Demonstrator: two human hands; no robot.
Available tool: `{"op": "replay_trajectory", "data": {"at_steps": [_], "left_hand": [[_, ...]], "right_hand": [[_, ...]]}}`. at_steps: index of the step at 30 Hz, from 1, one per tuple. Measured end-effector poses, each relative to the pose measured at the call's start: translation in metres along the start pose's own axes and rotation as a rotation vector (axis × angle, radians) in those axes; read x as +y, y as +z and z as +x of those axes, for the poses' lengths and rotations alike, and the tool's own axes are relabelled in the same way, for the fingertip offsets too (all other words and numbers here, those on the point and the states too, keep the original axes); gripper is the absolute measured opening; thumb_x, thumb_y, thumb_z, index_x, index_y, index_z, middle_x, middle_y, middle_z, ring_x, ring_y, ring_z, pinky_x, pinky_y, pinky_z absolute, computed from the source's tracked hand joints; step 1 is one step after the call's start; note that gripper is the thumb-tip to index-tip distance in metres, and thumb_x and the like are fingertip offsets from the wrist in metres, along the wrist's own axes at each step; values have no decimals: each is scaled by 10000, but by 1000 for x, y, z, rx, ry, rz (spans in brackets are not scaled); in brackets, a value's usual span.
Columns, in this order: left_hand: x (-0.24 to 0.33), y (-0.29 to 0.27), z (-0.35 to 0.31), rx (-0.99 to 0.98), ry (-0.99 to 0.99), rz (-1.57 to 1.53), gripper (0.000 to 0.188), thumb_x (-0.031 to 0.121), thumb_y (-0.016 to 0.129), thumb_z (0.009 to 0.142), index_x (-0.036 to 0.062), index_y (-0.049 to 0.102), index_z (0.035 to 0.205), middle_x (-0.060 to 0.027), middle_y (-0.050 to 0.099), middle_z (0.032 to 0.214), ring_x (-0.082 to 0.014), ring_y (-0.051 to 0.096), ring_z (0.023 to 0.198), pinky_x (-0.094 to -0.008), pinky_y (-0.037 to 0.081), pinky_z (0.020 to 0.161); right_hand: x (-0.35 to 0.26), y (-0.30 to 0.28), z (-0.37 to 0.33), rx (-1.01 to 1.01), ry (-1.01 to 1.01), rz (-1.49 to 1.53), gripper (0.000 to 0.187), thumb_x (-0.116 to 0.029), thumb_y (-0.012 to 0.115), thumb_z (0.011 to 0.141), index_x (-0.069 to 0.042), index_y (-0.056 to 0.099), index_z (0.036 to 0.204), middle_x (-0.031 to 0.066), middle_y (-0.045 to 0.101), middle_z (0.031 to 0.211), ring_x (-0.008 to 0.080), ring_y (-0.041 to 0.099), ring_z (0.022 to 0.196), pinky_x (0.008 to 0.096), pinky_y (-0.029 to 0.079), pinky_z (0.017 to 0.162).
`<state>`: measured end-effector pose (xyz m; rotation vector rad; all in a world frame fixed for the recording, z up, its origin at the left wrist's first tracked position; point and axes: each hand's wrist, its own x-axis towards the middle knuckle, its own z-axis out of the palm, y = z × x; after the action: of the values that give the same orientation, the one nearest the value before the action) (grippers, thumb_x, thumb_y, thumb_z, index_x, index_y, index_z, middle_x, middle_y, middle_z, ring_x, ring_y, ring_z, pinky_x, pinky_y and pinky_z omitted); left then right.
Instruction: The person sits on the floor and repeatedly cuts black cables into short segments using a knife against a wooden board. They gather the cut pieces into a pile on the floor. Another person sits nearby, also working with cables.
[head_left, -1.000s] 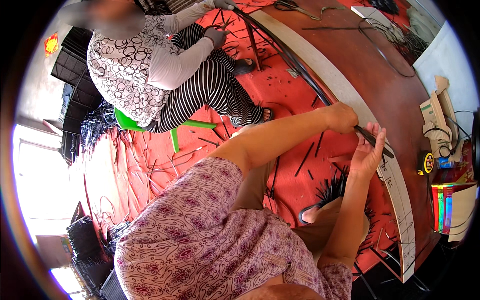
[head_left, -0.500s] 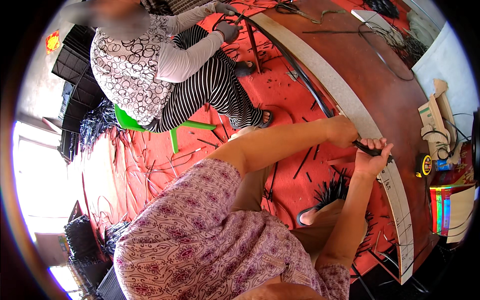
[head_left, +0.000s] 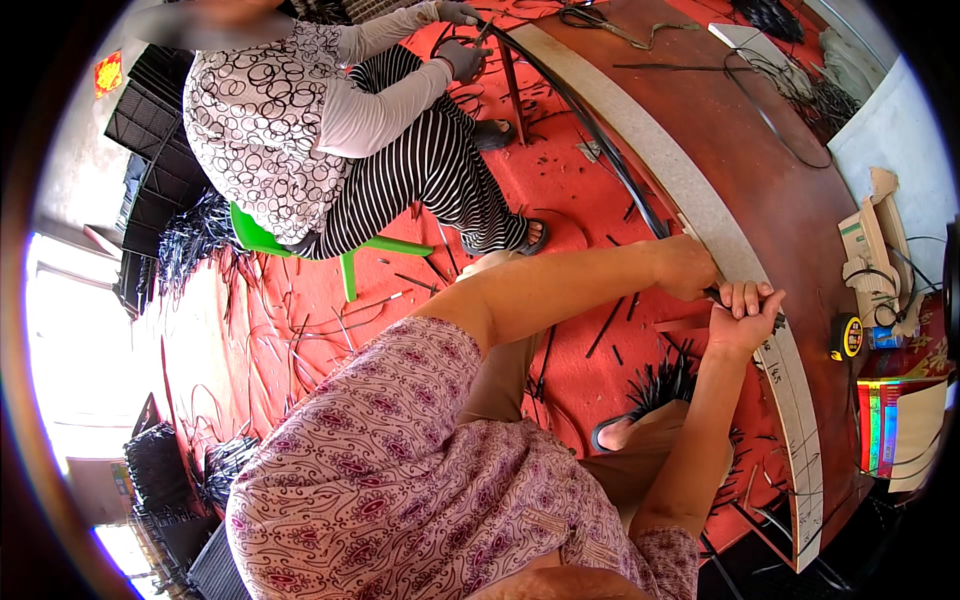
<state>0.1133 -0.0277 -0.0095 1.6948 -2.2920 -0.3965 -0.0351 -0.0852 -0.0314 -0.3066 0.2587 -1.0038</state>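
Observation:
A bundle of long black strips (head_left: 648, 212) runs along the table's edge from the far end to my hands. My left hand (head_left: 685, 268) is closed around it at the edge of a pale board. Just to its right, my right hand (head_left: 746, 314) also grips the bundle, fingers curled over it and thumb pointing up to the right. Only a short dark piece shows between the two fists. Under my hands lies the long pale board (head_left: 670, 150) with pen marks, along the edge of the reddish-brown table (head_left: 770, 215).
Across from me a person (head_left: 385, 150) on a green stool (head_left: 347, 270) holds the strips' far end in grey gloves. A yellow tape measure (head_left: 847, 337) and torn cardboard (head_left: 875, 245) lie to the right. Black offcuts litter the red floor covering (head_left: 585, 385).
My right hand's fingers have folded down over the bundle, hiding more of it. My left hand stays in place. The other person's nearer gloved hand has shifted slightly.

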Motion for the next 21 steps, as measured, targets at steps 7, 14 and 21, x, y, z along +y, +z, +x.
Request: {"op": "replay_trajectory", "data": {"at_steps": [7,14,21], "left_hand": [[-2,2,1,-28,-3,39,222,241,555,769,54,673,787,-164,653,769,-366,624,765,-456,488,675],[-2,2,2,-6,33,-17,214,237,549,770,59,661,808,-158,654,768,-366,624,757,-463,487,670],[16,-24,-6,-175,49,-226,443,432,668,756,109,644,1057,-160,662,849,-348,628,853,-430,481,777]], "right_hand": [[0,0,-1,22,-1,-12,423,-439,384,989,-146,510,710,-55,325,491,97,275,412,264,287,487],[0,6,-2,58,-12,-11,424,-436,377,993,-148,510,712,-55,323,490,94,270,409,262,275,472],[-21,20,1,-62,191,-171,426,-415,373,1001,-143,478,690,-57,305,480,90,239,378,257,234,415]]}}
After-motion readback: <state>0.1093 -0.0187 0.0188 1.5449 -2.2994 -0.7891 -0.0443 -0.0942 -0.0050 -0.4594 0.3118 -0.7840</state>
